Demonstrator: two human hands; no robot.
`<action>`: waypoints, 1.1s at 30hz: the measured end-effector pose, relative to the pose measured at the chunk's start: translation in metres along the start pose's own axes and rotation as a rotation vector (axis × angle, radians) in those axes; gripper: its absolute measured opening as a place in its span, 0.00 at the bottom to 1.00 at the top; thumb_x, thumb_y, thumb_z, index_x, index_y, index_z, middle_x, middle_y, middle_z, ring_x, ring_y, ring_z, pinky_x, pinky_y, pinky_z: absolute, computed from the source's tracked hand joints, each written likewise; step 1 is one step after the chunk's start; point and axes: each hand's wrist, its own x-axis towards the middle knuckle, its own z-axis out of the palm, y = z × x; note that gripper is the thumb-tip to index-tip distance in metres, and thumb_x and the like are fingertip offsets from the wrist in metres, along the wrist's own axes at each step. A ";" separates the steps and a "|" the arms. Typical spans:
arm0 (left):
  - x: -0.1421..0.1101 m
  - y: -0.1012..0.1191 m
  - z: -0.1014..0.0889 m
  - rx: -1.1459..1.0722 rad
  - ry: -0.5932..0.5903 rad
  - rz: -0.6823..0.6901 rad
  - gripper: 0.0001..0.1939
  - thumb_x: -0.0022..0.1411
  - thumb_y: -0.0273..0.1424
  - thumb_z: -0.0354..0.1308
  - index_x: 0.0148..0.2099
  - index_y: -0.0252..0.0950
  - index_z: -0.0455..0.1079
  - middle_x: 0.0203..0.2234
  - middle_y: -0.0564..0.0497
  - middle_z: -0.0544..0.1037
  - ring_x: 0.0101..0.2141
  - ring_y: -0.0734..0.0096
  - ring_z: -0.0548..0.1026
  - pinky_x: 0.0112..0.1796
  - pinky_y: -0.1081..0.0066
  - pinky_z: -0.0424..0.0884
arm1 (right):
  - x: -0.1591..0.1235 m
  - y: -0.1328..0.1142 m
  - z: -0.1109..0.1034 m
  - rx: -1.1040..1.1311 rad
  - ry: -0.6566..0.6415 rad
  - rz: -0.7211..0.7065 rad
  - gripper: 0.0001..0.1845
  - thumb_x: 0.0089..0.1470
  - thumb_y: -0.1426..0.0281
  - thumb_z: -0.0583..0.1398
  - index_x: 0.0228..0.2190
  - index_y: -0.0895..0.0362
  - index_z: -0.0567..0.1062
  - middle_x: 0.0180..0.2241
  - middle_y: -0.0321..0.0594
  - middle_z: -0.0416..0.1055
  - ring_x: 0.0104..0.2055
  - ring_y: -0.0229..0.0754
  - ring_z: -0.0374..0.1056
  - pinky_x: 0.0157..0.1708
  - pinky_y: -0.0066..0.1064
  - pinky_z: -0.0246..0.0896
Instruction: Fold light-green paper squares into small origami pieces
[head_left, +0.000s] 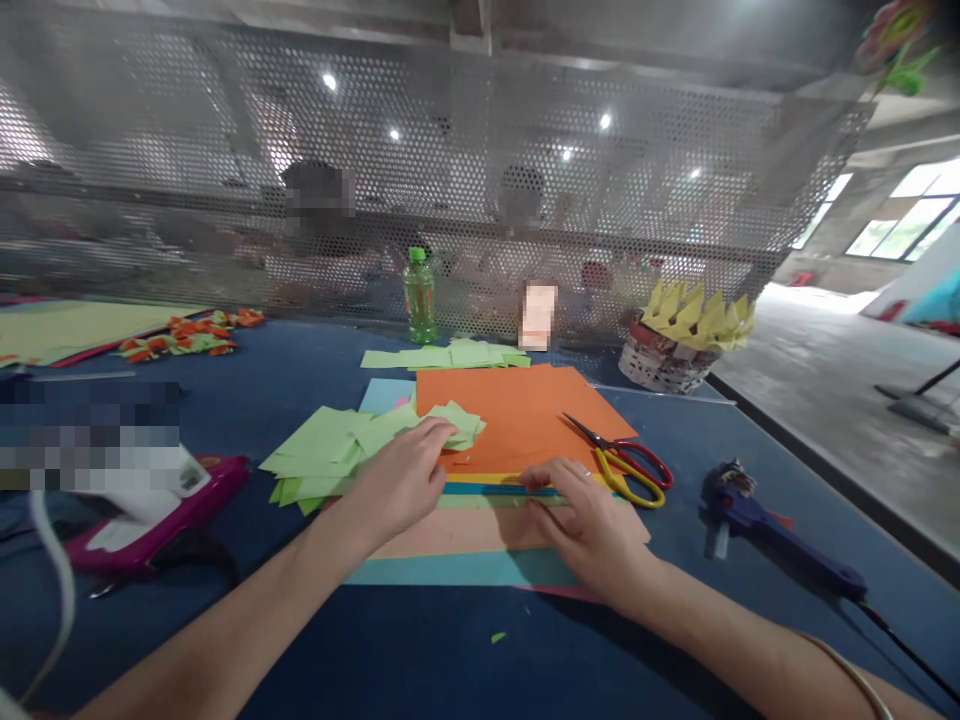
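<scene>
My left hand (405, 482) lies on loose light green paper pieces (319, 445) at the left of a paper stack, its fingertips touching them and its thumb apart. My right hand (592, 525) is over the front right of the stack, fingers bent and apart from the thumb, with nothing seen between them. An orange sheet (517, 410) tops the stack. Pink (457, 530) and light blue sheets (450, 570) stick out at the front. Just beyond my right hand, scissors (626, 465) with red and yellow handles rest partly on the orange sheet, blades slightly apart.
A glue gun (787, 550) with a cord lies at the right. Farther back are a green bottle (420, 300), green strips (450, 355) and a basket (667, 350) with yellow paper points. A magenta device (165, 515) and orange-green folded pieces (191, 335) are left. A perforated panel (450, 180) stands behind.
</scene>
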 end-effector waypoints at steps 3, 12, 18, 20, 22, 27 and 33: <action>0.004 0.000 -0.001 0.011 0.016 -0.028 0.11 0.63 0.23 0.48 0.42 0.37 0.71 0.41 0.45 0.79 0.39 0.59 0.79 0.38 0.63 0.74 | -0.001 0.001 0.001 0.015 -0.014 -0.008 0.09 0.59 0.77 0.57 0.40 0.54 0.72 0.41 0.40 0.73 0.46 0.45 0.70 0.45 0.36 0.64; 0.008 -0.017 -0.036 0.164 0.265 -0.167 0.13 0.70 0.27 0.44 0.42 0.37 0.70 0.46 0.44 0.78 0.47 0.60 0.76 0.47 0.63 0.71 | -0.001 0.002 0.000 0.025 -0.048 -0.009 0.12 0.57 0.79 0.56 0.40 0.54 0.72 0.40 0.40 0.73 0.44 0.45 0.70 0.44 0.37 0.64; 0.002 -0.035 -0.049 0.277 0.043 -0.294 0.10 0.58 0.24 0.52 0.26 0.38 0.69 0.23 0.49 0.78 0.27 0.59 0.76 0.36 0.63 0.70 | -0.002 0.002 0.000 0.044 -0.080 -0.006 0.10 0.59 0.78 0.55 0.41 0.55 0.72 0.41 0.42 0.72 0.45 0.46 0.69 0.45 0.38 0.64; 0.000 -0.036 -0.044 0.256 -0.059 -0.256 0.11 0.57 0.25 0.53 0.23 0.39 0.67 0.19 0.51 0.76 0.25 0.61 0.76 0.37 0.64 0.70 | -0.002 0.003 0.000 0.045 -0.084 -0.004 0.10 0.60 0.77 0.55 0.41 0.55 0.72 0.41 0.42 0.72 0.45 0.46 0.69 0.45 0.39 0.64; -0.002 -0.036 -0.039 0.225 -0.121 -0.221 0.09 0.60 0.30 0.54 0.27 0.40 0.70 0.25 0.50 0.80 0.29 0.60 0.78 0.37 0.65 0.70 | -0.002 0.004 0.000 0.046 -0.092 -0.005 0.10 0.60 0.77 0.55 0.41 0.54 0.73 0.41 0.42 0.72 0.46 0.46 0.69 0.45 0.39 0.64; -0.006 -0.039 -0.034 0.175 -0.188 -0.198 0.20 0.60 0.40 0.54 0.51 0.36 0.72 0.45 0.39 0.81 0.40 0.51 0.80 0.33 0.66 0.71 | -0.002 0.003 0.001 0.028 -0.082 0.006 0.10 0.60 0.77 0.56 0.41 0.54 0.73 0.41 0.41 0.72 0.45 0.45 0.70 0.44 0.37 0.64; -0.008 -0.034 -0.035 0.186 -0.228 -0.200 0.25 0.55 0.29 0.53 0.56 0.37 0.71 0.40 0.41 0.82 0.35 0.54 0.80 0.28 0.69 0.67 | -0.002 0.002 0.000 0.012 -0.088 0.000 0.11 0.58 0.78 0.56 0.40 0.54 0.73 0.40 0.40 0.73 0.44 0.44 0.71 0.43 0.36 0.65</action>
